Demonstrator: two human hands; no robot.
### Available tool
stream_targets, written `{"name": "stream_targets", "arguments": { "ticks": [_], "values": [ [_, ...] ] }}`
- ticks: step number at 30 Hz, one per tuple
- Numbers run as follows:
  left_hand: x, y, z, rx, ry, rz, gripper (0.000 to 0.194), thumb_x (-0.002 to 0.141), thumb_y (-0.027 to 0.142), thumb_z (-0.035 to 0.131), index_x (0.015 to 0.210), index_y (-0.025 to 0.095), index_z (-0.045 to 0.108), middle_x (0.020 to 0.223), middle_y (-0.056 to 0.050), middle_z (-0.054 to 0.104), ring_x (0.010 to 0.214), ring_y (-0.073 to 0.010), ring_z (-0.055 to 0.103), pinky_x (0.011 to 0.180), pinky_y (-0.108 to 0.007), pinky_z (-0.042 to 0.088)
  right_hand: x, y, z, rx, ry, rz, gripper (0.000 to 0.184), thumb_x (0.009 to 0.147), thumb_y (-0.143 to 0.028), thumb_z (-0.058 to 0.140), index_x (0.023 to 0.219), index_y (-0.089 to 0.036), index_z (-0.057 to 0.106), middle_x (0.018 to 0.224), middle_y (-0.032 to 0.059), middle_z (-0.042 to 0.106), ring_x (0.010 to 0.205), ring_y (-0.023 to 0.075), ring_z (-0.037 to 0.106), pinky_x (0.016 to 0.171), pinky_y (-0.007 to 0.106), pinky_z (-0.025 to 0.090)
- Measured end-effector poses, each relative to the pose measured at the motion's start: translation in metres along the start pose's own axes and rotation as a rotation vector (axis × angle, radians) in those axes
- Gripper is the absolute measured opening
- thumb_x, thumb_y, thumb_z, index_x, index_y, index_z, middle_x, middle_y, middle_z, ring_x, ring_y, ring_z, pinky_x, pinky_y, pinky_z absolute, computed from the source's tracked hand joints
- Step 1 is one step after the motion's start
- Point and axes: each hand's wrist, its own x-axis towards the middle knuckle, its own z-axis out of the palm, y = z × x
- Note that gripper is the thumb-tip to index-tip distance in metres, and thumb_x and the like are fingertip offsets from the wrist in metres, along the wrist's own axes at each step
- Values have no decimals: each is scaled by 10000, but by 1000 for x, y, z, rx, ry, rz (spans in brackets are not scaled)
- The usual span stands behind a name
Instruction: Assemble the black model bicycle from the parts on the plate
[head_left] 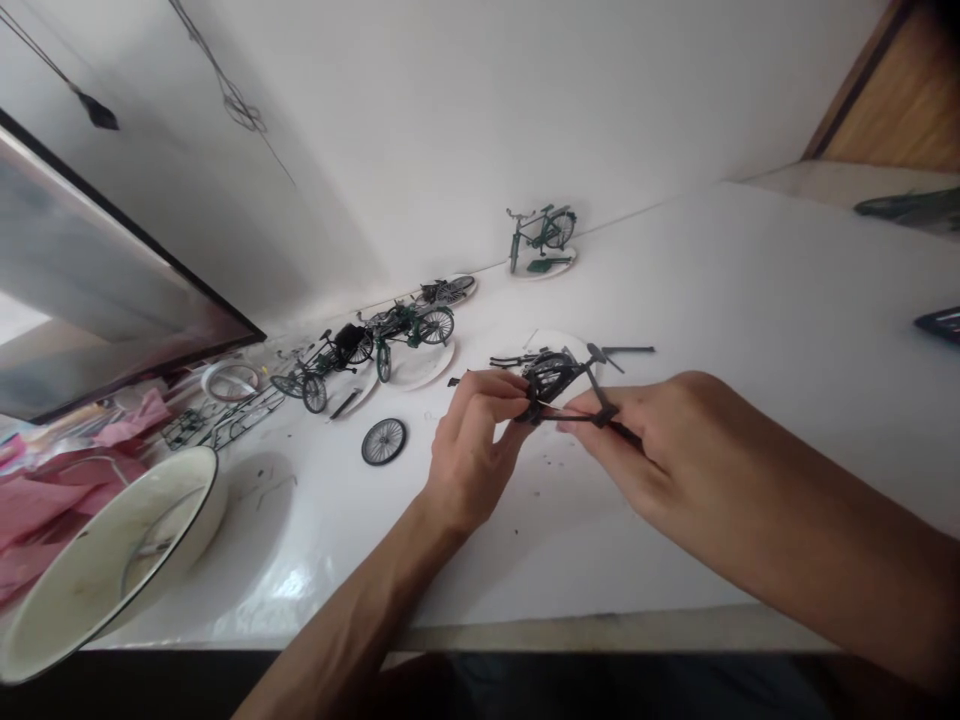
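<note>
- Both my forearms [360,590] come over the near edge of the white table [712,500], closest to the camera.
- My left hand [476,440] pinches one end of a dark bicycle frame [599,386], a small model, between thumb and curled fingers.
- My right hand [645,435] pinches the other end; I hold the frame between my hands, above the table.
- Behind it I have a white plate [576,347] with dark parts; I cannot tell whether the wheel there belongs to the frame.
- Left of my left hand, well clear of it, a loose wheel [384,441] lies flat.
- Farther back, a green model bicycle [543,228] stands upright by the wall [487,120].
- At my far left, an enamel basin [90,570] sits tilted beside pink sheets [82,500].
</note>
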Motion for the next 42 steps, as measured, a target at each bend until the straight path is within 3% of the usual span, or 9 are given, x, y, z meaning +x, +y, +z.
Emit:
{"name": "stream_targets", "arguments": {
  "ticks": [7,14,17,20,27,34,37,42],
  "values": [
    [5,-2,1,-6,112,-30,254,840,-16,717,929,169,568,940,-7,607,958,-174,720,799,-337,630,4,-5,7,362,-59,131,240,951,-267,512,762,-192,639,590,-13,565,491,112,454,481,271,334],
    [6,-5,-2,-58,176,-164,278,815,33,749,917,200,552,915,17,602,936,-180,725,776,-357,616,0,-9,32,1097,-164,334,341,1030,-460,489,827,-204,586,517,-95,282,436,68,242,410,228,204],
    [7,-2,-2,-99,188,-206,279,812,29,744,914,202,550,915,17,601,943,-179,720,771,-349,612,-1,-10,40,1405,-234,387,336,1022,-480,524,832,-207,573,521,-108,241,432,58,197,394,211,167],
    [8,2,-2,-130,194,-261,285,807,15,743,911,196,548,931,7,602,958,-183,715,742,-329,608,-1,-10,44,1554,-263,408,329,1015,-478,551,835,-203,573,530,-114,239,430,43,180,389,187,161],
    [6,2,-3,-111,132,-238,287,828,21,731,949,200,542,973,-14,593,997,-197,707,784,-362,649,-1,-12,41,1608,-245,473,334,1003,-469,580,812,-194,580,523,-113,224,428,35,173,390,172,155],
    [5,3,-3,-79,94,-231,308,815,-3,716,952,202,530,983,-20,611,998,-188,696,778,-349,650,-5,-21,37,1855,-277,647,276,950,-440,648,820,-209,570,559,-114,142,462,51,86,374,173,130],
    [6,5,-2,-73,110,-239,303,817,3,714,954,204,533,976,-14,615,993,-176,695,758,-315,645,-5,-20,37,1746,-270,620,304,952,-461,643,804,-208,562,546,-114,158,454,50,98,376,178,123],
    [7,7,-2,-27,98,-251,275,830,38,744,983,195,579,969,-20,619,918,-146,670,725,-281,649,-3,-16,41,1371,-94,513,357,974,-519,602,815,-199,599,522,-104,259,423,44,207,376,176,171]
  ]
}}
